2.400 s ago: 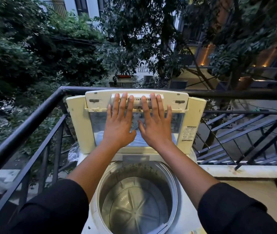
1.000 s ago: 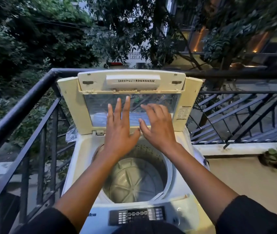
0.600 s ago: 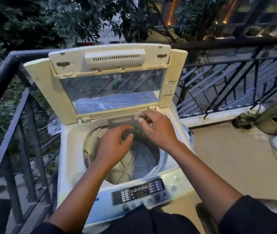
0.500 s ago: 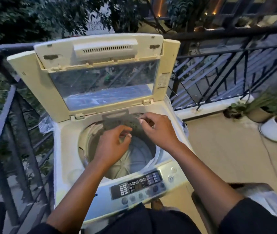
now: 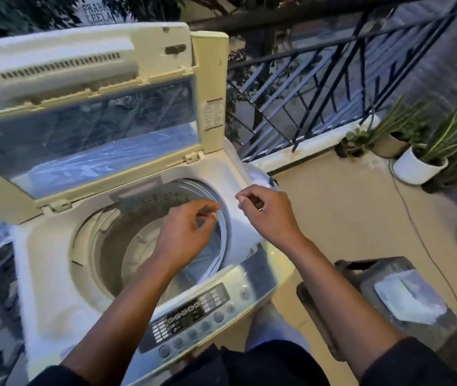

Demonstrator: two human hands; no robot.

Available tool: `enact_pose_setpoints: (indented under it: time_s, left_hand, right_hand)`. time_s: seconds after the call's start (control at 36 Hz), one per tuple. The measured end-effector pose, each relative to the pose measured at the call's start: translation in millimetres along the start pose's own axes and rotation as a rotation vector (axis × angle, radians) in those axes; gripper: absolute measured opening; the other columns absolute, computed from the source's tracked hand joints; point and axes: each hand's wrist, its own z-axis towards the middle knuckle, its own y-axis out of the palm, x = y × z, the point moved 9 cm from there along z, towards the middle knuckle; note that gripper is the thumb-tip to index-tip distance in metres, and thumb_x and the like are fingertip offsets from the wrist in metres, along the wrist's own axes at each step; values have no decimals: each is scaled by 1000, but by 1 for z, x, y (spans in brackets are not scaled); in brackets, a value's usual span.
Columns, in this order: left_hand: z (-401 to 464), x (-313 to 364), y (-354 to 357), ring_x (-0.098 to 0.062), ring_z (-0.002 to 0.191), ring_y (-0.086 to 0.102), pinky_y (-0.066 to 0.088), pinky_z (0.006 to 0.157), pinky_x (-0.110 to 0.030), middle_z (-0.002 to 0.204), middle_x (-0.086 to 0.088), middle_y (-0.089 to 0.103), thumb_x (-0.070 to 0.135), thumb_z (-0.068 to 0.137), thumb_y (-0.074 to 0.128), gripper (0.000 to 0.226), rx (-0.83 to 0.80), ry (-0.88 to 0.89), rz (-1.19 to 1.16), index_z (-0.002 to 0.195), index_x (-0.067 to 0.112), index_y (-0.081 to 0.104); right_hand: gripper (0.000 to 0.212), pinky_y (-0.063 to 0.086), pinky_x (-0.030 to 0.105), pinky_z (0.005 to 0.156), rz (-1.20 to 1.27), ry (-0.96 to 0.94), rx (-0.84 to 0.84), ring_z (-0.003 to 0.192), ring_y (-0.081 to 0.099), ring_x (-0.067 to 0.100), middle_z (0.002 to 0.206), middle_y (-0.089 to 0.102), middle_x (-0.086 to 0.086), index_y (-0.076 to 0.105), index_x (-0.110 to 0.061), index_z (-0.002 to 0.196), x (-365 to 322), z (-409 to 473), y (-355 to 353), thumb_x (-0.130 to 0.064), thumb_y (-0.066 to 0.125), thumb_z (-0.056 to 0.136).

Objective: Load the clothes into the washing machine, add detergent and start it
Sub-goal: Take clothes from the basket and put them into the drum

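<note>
Both hands carry nothing: the left hand (image 5: 187, 235) hangs over the open drum (image 5: 149, 240) with fingers loosely curled, and the right hand (image 5: 270, 215) hovers above the right rim of the washing machine (image 5: 54, 274) with thumb and forefinger nearly touching, though no object shows between them. Compared with the earlier frames, the hands have left the lid (image 5: 88, 107), which now stands fully raised at the far side, and the view has swung right. That swing brings a dark basket (image 5: 389, 299) into sight on the floor (image 5: 347, 213) to the near right, with a pale item in it that may be laundry; blur prevents confirmation. No clothes are in the drum, which shows bare metal. The control panel (image 5: 191, 316) lies at the near edge, untouched. Judged from this, opening is complete and loading has not begun; the next action is likely a reach toward the basket. Detergent is not identifiable in view
</note>
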Motion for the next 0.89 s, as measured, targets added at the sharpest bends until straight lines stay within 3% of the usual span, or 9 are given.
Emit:
enact_pose_setpoints:
  time_s: [0.22, 0.33, 0.47, 0.67, 0.89]
  left_hand:
    - [90, 42, 65, 2, 91, 71, 59, 90, -29, 97, 17, 76, 14, 95, 64, 23, 42, -10, -34, 108, 29, 76]
    - [129, 47, 101, 3, 88, 70, 58, 87, -25, 96, 19, 74, 13, 94, 63, 24, 30, -101, -31, 106, 29, 76]
    - [167, 43, 143, -1, 83, 72, 61, 84, -31, 92, 18, 76, 21, 91, 62, 23, 34, -259, -28, 101, 38, 74]
    - [208, 29, 200, -4, 91, 71, 58, 91, -39, 93, 17, 77, 31, 84, 59, 23, -4, -390, -7, 100, 35, 74]
    - [249, -32, 280, -17, 104, 70, 45, 81, -23, 114, 3, 77, 26, 94, 64, 25, 4, -598, 74, 115, 25, 76]
  right_hand:
    - [11, 57, 37, 71, -47, -3, -76, 73, 68, 5, 80, 73, -12, 77, -24, 97, 77, 71, -47, -25, 66, 98]
    - [11, 57, 36, 69, -76, 12, -132, 72, 66, 5, 80, 74, -11, 77, -25, 96, 121, 108, -65, -25, 66, 97]
    - [14, 59, 36, 71, -112, 56, -224, 78, 70, 11, 92, 77, -8, 77, -24, 103, 186, 149, -71, -23, 66, 95]
    - [17, 57, 34, 71, -172, 162, -314, 80, 69, 17, 95, 77, -8, 75, -27, 103, 269, 185, -46, -21, 64, 92]
    - [25, 53, 34, 70, -307, 188, -436, 93, 70, 31, 103, 77, 8, 70, -22, 120, 372, 223, 23, -16, 58, 98]
